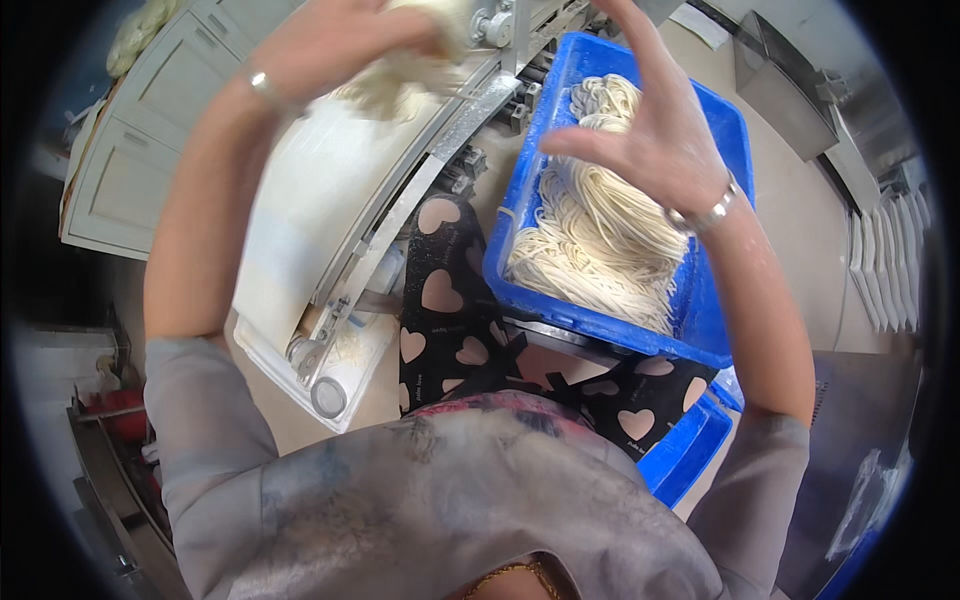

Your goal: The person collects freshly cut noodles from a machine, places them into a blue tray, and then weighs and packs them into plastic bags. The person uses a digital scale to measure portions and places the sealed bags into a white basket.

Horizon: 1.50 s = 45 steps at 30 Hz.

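Left hand (330, 50) at 11 o'clock clutches a pale dough clump (400, 80) above the white conveyor belt (310, 200) of the noodle machine (500, 30). Right hand (650, 130) at 1 o'clock hovers spread, holding nothing, over the blue crate (720, 130), partly blocking it. Noodles (600, 240) inside (looped bundles) run 12-to-6. A second blue crate (690, 450) sits below.

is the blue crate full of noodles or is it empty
Partly full. Pale noodle bundles cover most of the blue crate floor, lying below its rim; bare blue wall shows above them. The right hand hovers open over them.
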{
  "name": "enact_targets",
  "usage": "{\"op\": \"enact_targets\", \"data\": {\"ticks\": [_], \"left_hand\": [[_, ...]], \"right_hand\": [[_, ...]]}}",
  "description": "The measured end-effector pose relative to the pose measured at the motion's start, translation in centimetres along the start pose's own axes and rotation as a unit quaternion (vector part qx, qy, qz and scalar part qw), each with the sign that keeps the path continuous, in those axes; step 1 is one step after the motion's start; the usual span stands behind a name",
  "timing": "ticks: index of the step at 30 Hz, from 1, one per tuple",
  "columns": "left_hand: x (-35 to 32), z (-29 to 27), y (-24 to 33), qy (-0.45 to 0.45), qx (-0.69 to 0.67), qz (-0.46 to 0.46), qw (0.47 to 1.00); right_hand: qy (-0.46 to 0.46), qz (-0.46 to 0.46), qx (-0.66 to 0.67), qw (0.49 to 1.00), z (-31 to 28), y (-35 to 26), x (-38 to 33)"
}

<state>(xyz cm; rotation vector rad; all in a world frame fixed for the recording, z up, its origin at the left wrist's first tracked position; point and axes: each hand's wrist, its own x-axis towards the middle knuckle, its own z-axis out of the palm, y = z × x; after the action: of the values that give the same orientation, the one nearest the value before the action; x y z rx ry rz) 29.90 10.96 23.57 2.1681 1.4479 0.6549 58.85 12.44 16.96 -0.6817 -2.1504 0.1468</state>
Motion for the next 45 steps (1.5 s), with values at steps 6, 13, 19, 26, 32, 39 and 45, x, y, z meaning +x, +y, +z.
{"op": "enact_targets", "data": {"ticks": [6, 13, 19, 26, 32, 39, 45], "left_hand": [[4.8, 8.3, 7.1, -0.109, -0.275, 0.095, 0.951], [0.3, 14.7, 3.1, -0.309, 0.038, 0.062, 0.948], [-1.4, 10.6, -5.5, -0.035, -0.066, 0.073, 0.995], [-0.8, 14.6, -21.4, 0.053, 0.218, -0.246, 0.943], [-0.2, 14.8, -30.2, -0.015, 0.232, -0.418, 0.878], [-1.4, 7.3, -38.8, 0.059, 0.288, -0.534, 0.792], [-4.2, 5.4, -39.5, -0.006, 0.266, -0.515, 0.815]], "right_hand": [[-0.102, 0.175, -0.084, 0.976, -2.6, 0.4, -1.3], [-0.374, 0.113, -0.067, 0.918, -5.8, 1.8, -14.4], [-0.347, 0.215, 0.047, 0.912, -5.1, 3.2, -13.9], [-0.174, 0.284, 0.034, 0.942, -0.8, 2.5, -12.7], [-0.095, 0.351, 0.012, 0.931, -0.5, 4.1, -13.5], [-0.050, 0.366, 0.001, 0.929, -0.2, 5.7, -13.9], [-0.062, 0.372, -0.006, 0.926, -0.6, 5.6, -13.6]]}}
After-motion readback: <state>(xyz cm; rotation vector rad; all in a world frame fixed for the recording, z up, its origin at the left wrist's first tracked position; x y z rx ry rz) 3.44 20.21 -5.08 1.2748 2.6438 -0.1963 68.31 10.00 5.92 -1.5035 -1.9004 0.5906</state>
